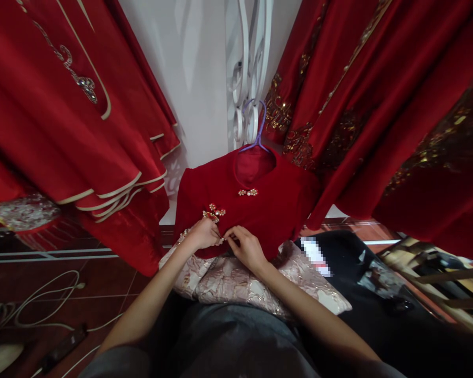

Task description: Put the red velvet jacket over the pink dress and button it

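A red velvety garment (pixel 205 184) hangs from a purple hanger (pixel 258 139) in front of me, its lower part over my lap. Jewelled, pearl-like clasps sit at its neckline and on its chest; the chest ornament (pixel 214 212) lies just above my left hand (pixel 206 233). The fingers of that hand are closed, pinching the garment's front. Close beside it, my right hand (pixel 247 248) has its thumb and forefinger pinched together at a tiny pale bit, too small to name. Under both forearms spreads a pinkish patterned shiny cloth (pixel 228 281).
Red gowns (pixel 102 142) hang at left, and red gowns with gold sequins (pixel 362 131) at right. A white scrolled metal stand (pixel 238 79) holds the hanger. White cables (pixel 43 286) and a dark power strip (pixel 65 347) lie on the tiled floor; clear plastic (pixel 380 278) rests on a black surface.
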### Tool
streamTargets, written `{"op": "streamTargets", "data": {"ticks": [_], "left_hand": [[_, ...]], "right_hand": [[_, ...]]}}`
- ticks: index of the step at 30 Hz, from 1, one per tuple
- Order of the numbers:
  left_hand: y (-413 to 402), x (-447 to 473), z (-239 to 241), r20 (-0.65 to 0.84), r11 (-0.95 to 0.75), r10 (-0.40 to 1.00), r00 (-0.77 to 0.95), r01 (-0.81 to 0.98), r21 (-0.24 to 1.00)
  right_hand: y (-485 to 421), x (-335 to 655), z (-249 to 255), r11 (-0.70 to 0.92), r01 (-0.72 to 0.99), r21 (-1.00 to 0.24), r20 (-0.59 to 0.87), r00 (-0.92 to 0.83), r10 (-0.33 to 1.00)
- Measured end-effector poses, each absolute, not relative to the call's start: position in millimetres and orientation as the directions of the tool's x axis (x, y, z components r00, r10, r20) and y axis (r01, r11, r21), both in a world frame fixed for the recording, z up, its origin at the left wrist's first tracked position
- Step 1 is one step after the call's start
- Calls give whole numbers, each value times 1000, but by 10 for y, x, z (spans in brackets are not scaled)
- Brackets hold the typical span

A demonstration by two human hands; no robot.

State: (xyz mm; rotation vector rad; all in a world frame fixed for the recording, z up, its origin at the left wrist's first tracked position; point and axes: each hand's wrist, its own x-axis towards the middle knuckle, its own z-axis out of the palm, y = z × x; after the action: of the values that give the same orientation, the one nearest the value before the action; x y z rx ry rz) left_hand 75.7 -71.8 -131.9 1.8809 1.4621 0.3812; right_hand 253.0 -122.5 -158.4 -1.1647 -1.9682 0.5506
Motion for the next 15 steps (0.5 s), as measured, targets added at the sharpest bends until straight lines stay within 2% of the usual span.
{"op": "streamTargets", "data": {"ticks": [4,8,11,15], "left_hand": [[-748,773,-1239,-159,-130,935,318,722,680],[-775,745,-1176,-205,-105,920,334,714,693],[-791,676,-1072,-214,-105,922,322,741,664],[-829,635,-921,-171,-173,923,345,768,616]], "right_hand": [[-1221,2524,-1599,488,562,-668,398,-284,872],[-1187,2564,-1515,436,587,-683,323,-292,900],[-1189,2644,-1304,414,582,-700,294,-293,910],[-1240,2789,-937,424,529,-736,358,-227,906]]}}
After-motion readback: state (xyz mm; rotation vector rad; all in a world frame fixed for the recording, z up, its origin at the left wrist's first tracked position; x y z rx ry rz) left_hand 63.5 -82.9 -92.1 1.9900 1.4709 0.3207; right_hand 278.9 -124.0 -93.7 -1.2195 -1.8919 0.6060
